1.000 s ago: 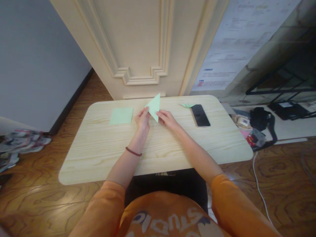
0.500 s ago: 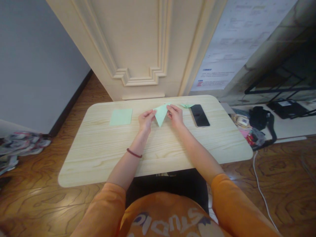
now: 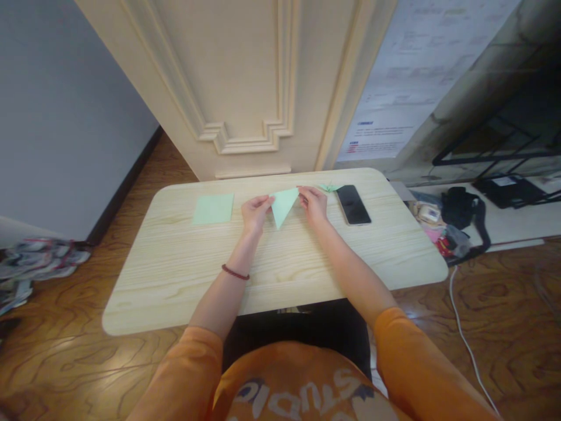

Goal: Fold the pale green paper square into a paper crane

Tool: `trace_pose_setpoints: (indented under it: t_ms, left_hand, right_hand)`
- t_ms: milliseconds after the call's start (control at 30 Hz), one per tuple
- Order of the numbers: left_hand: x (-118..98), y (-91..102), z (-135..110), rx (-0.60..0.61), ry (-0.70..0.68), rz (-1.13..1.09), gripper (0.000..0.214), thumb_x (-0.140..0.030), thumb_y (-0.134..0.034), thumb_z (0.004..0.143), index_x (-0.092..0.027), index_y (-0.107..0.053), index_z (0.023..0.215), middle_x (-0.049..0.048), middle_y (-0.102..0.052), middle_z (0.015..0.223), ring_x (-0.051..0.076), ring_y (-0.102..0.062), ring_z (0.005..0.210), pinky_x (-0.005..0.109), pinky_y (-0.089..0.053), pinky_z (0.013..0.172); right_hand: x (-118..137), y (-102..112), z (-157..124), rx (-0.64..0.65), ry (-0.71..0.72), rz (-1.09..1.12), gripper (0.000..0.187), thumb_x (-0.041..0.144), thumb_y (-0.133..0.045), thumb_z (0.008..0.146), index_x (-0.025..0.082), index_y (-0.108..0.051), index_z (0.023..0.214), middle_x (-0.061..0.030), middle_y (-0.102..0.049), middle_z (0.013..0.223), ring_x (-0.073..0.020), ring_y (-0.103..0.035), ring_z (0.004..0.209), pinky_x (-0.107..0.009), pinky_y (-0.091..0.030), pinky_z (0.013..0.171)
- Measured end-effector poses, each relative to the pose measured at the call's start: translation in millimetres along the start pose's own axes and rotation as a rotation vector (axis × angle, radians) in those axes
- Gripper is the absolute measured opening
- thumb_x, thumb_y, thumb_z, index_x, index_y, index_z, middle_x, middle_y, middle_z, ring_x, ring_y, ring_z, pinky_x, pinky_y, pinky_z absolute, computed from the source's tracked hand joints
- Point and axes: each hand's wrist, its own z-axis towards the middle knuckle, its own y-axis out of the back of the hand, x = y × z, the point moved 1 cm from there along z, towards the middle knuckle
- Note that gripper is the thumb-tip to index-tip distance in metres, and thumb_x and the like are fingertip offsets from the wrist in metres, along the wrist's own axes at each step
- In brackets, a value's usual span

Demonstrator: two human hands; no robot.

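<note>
A light green sheet of paper point(image 3: 283, 206), folded to a triangle with its point toward me, is held between my hands above the table. My left hand point(image 3: 255, 214) pinches its left corner between thumb and fingers. At the right corner, my right hand point(image 3: 314, 204) is closed on the paper with its fingertips. A stack of square green paper point(image 3: 213, 209) lies left of my left hand. Just beyond my right hand rests a small folded green paper piece point(image 3: 328, 187), touching or very near a dark-screened phone point(image 3: 353, 204).
The pale wooden table point(image 3: 184, 280) has rounded corners and stands against a cream panelled door point(image 3: 236, 70). A white cable point(image 3: 460, 327) runs along the floor at the right. Bags and small items point(image 3: 447, 234) crowd a low ledge there. Shoes point(image 3: 39, 257) are at the left.
The folded paper has shifted slightly left and tilted, its right corner raised and more of its face showing. My hands have spread a little apart, both still holding it.
</note>
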Motion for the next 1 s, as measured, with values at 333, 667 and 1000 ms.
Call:
trace_pose_setpoints:
  t_ms: [333, 667, 1000]
  left_hand:
    - [-5.3, 0.0, 0.2, 0.017, 0.047, 0.013, 0.035, -0.024, -0.093, 0.042, -0.012, -0.069, 0.064, 0.0036, -0.069, 0.063, 0.015, -0.064, 0.061, 0.031, -0.054, 0.068]
    - [-2.3, 6.6, 9.5, -0.108, -0.038, -0.008, 0.036, -0.03, -0.093, 0.045, -0.013, -0.068, 0.065, 0.0026, -0.068, 0.067, 0.014, -0.064, 0.067, 0.029, -0.054, 0.07]
    - [-7.3, 1.6, 2.2, 0.058, 0.155, -0.115, 0.029, -0.021, -0.091, 0.052, -0.014, -0.069, 0.07, 0.0041, -0.071, 0.073, 0.014, -0.067, 0.071, 0.029, -0.053, 0.078]
  right_hand:
    - [-1.8, 2.1, 4.2, -0.018, 0.012, -0.061, 0.015, 0.027, -0.062, 0.07, 0.019, -0.052, 0.061, 0.0034, -0.048, 0.056, -0.0078, -0.04, 0.049, -0.024, -0.026, 0.044]
    - [-4.7, 2.6, 2.2, 0.061, -0.032, -0.107, 0.016, 0.031, -0.063, 0.073, 0.017, -0.057, 0.07, 0.0013, -0.059, 0.062, -0.0069, -0.05, 0.051, -0.019, -0.033, 0.043]
    - [-11.8, -3.7, -4.1, 0.215, -0.05, -0.136, 0.038, 0.034, -0.079, 0.059, 0.022, -0.048, 0.079, 0.0062, -0.059, 0.057, -0.0083, -0.053, 0.052, -0.016, -0.028, 0.041]
